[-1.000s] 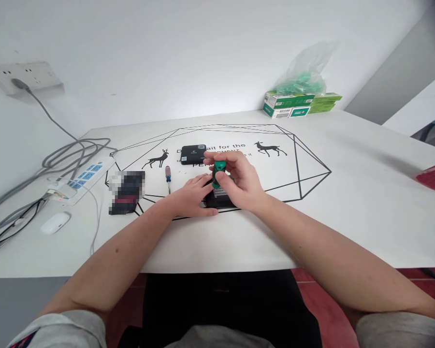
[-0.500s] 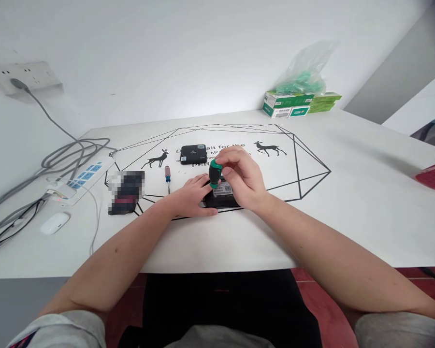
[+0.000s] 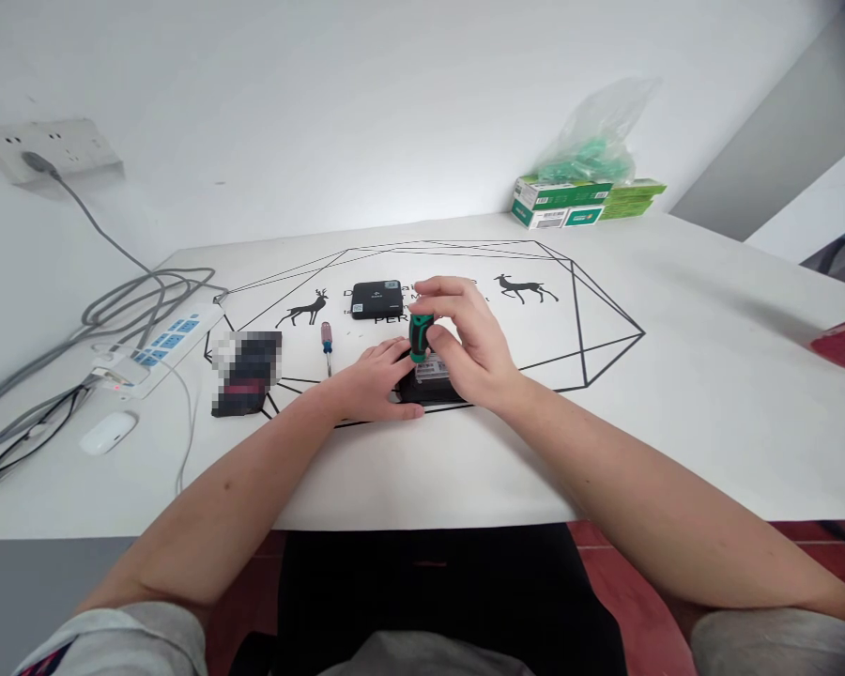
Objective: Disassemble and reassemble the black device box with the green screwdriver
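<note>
Screwdriver (image 3: 421, 339) over black box (image 3: 437, 388), left part

Left hand (image 3: 375, 385) lies flat at black box's left side, thumb wide; screwdriver's long axis stands near-vertical between the hands, tip hidden; right hand (image 3: 470, 345), nearer to it, pinches it from the right

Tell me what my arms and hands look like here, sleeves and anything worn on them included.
Your left hand and right hand are bare, with no gloves, rings or watch visible. The forearms are uncovered too. Your left sleeve and right sleeve are light grey; the left one carries a dark marking with some red.
</note>
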Available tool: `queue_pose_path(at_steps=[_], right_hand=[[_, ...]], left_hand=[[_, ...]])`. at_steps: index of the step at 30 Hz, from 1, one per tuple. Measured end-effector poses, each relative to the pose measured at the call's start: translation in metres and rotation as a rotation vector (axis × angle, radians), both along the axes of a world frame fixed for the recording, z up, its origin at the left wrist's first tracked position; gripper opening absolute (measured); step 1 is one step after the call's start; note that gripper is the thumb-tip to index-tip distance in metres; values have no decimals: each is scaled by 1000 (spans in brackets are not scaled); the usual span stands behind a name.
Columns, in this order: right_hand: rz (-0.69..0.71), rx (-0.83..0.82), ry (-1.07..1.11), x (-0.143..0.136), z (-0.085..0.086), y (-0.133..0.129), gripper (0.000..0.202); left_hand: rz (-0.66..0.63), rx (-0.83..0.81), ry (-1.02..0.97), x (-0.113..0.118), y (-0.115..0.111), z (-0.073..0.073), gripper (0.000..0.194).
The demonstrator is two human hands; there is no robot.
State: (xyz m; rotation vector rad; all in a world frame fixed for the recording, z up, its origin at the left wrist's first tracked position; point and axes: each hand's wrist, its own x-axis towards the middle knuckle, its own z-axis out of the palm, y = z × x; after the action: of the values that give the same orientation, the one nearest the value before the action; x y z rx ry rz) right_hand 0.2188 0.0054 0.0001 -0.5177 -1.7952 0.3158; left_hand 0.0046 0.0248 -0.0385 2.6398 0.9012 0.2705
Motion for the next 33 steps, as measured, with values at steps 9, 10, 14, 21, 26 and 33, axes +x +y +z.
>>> queue_pose_path(at_steps=[9,10,14,21,26,33], right_hand=[[-4,31,7,-3,-1,3,23],[3,33,15,-4,-1,3,24],[4,5,53,-5,0,2,29],[-13,-51,60,-2,5,-2,32],[-23,-31,108,-2,6,0,31],[-16,-40,87,-3,4,0,31]], left_hand=[[-14,-6,-17,-1,1,-2,89],[-23,-4,-22,-1,1,-2,90],[-30,-6,-22,-1,2,-2,90],[-9,-19,14,-2,1,-1,90],[-4,-7,-41,-3,0,2,87],[-25,31,-93,-3,1,5,79]])
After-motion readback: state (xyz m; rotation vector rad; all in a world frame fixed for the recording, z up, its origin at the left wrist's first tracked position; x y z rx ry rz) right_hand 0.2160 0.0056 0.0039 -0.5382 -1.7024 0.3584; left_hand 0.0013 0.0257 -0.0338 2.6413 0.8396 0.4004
